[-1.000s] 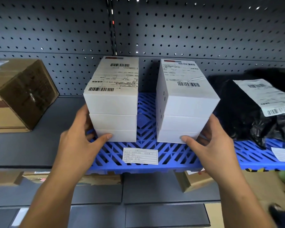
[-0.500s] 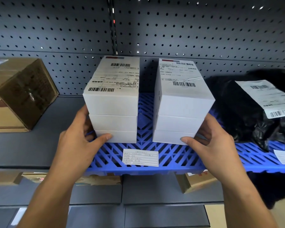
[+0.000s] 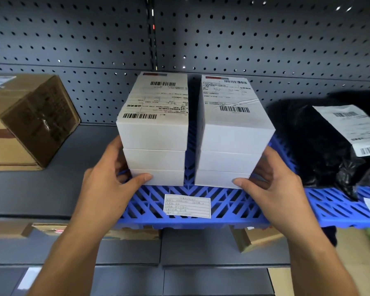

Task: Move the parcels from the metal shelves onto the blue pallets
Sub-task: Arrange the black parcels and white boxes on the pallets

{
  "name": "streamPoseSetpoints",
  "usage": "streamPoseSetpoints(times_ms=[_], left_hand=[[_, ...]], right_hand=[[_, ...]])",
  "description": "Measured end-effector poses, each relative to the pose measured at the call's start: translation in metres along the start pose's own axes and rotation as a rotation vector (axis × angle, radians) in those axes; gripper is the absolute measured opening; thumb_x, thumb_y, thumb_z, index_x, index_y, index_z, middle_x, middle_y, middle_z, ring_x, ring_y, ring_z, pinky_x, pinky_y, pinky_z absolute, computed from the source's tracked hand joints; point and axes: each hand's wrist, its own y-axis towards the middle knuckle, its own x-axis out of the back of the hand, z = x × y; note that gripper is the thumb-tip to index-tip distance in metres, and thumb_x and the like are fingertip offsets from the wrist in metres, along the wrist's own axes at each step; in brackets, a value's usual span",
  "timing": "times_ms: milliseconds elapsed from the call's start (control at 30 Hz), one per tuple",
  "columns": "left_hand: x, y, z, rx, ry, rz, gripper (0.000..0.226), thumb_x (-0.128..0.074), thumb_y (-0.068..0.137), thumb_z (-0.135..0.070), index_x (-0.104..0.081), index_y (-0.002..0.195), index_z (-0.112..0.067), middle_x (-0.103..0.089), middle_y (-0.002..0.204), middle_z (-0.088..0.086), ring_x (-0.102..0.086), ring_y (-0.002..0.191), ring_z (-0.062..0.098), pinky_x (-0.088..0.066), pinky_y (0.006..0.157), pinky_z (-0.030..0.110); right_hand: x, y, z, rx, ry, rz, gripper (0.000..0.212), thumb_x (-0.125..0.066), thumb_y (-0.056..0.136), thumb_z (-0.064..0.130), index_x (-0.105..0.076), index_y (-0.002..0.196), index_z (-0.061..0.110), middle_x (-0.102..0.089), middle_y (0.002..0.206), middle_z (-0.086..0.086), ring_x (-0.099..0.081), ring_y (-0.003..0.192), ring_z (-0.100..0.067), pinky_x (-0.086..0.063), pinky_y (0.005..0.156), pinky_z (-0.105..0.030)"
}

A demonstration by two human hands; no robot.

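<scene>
I am watching two stacks of white parcels side by side on the blue pallet (image 3: pixel 222 212), which is lying on the grey metal shelf (image 3: pixel 51 189). The left stack (image 3: pixel 154 135) and the right stack (image 3: pixel 233 137) are each showing three boxes, with a narrow gap between them. A shipping label with barcodes is covering each top. The stacks seem to be resting on the pallet, though I cannot tell this surely from this angle.

The left hand (image 3: pixel 104 189) is gripping the left stack at its lowest box. The thumb is pressing on the front face and the fingers are curling around the left side. The right hand (image 3: pixel 280 189) is gripping the right stack in the same way, with the thumb on the front of the bottom box and the fingers around the right side.

A small paper label (image 3: pixel 187 206) is lying on the pallet just in front of the stacks. A black plastic bag parcel (image 3: pixel 320 146) is sitting on the pallet to the right. A brown cardboard box (image 3: pixel 30 124) is standing on the shelf to the left, well apart.
</scene>
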Motion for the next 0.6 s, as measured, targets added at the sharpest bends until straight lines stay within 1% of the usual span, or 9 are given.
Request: streamPoseSetpoints(times_ms=[67,167,233,333,433,500,600], left_hand=[[-0.0008,0.0014,-0.0001,-0.005,0.007,0.004,0.084,-0.084,0.078,-0.009,-0.043,0.141,-0.048,-0.062,0.098,-0.045,-0.058,0.101,-0.023,-0.048,0.088,0.005],[-0.0024,0.0023,-0.0007,-0.009,0.004,0.006,0.084,-0.084,0.078,-0.008,-0.044,0.143,-0.043,-0.062,0.106,-0.035,-0.056,0.099,-0.026,-0.046,0.081,-0.002],[-0.0037,0.0026,-0.0011,-0.014,0.0,0.008,0.084,-0.084,0.078,-0.008,-0.045,0.144,-0.04,-0.062,0.109,-0.031,-0.057,0.096,-0.027,-0.045,0.08,-0.003],[-0.0049,0.0029,-0.0012,-0.022,0.008,0.012,0.084,-0.084,0.077,-0.009,-0.044,0.144,-0.041,-0.062,0.109,-0.032,-0.058,0.097,-0.026,-0.046,0.08,-0.002],[-0.0043,0.0031,-0.0013,-0.02,0.01,0.017,0.084,-0.085,0.077,-0.01,-0.044,0.144,-0.042,-0.063,0.111,-0.032,-0.058,0.099,-0.024,-0.047,0.08,0.0],[-0.004,0.0031,-0.0017,-0.021,0.009,0.015,0.085,-0.085,0.077,-0.01,-0.044,0.143,-0.044,-0.063,0.111,-0.031,-0.058,0.103,-0.022,-0.047,0.081,0.001],[-0.0041,0.0029,-0.0024,-0.017,0.001,0.015,0.085,-0.085,0.077,-0.01,-0.043,0.144,-0.044,-0.064,0.112,-0.03,-0.059,0.104,-0.02,-0.048,0.085,0.006]], right_hand=[[-0.0018,0.0003,0.0002,0.002,0.015,0.002,0.082,-0.084,0.082,0.007,-0.047,0.147,0.041,-0.067,0.123,0.033,-0.061,0.118,0.011,-0.053,0.105,-0.027],[-0.0039,0.0006,-0.0007,0.004,0.036,0.003,0.083,-0.083,0.083,0.004,-0.046,0.148,0.04,-0.068,0.125,0.028,-0.063,0.119,0.007,-0.054,0.106,-0.033],[-0.0041,0.0006,-0.0016,0.005,0.042,0.003,0.084,-0.082,0.083,0.003,-0.046,0.149,0.04,-0.069,0.126,0.026,-0.063,0.12,0.005,-0.054,0.106,-0.035],[-0.0035,0.001,-0.0019,0.002,0.044,0.0,0.084,-0.082,0.083,0.003,-0.045,0.149,0.041,-0.07,0.124,0.024,-0.064,0.119,0.005,-0.054,0.105,-0.033],[-0.0046,0.002,0.0002,0.006,0.035,0.007,0.085,-0.083,0.083,0.005,-0.045,0.149,0.042,-0.07,0.122,0.027,-0.064,0.118,0.006,-0.055,0.104,-0.031],[-0.0059,0.0025,0.0007,0.009,0.026,0.013,0.085,-0.083,0.083,0.006,-0.044,0.149,0.043,-0.07,0.121,0.027,-0.063,0.118,0.007,-0.055,0.104,-0.029],[-0.0071,0.0035,0.0022,0.005,0.018,0.017,0.086,-0.083,0.083,0.006,-0.043,0.15,0.043,-0.07,0.12,0.028,-0.063,0.117,0.009,-0.054,0.102,-0.023]])
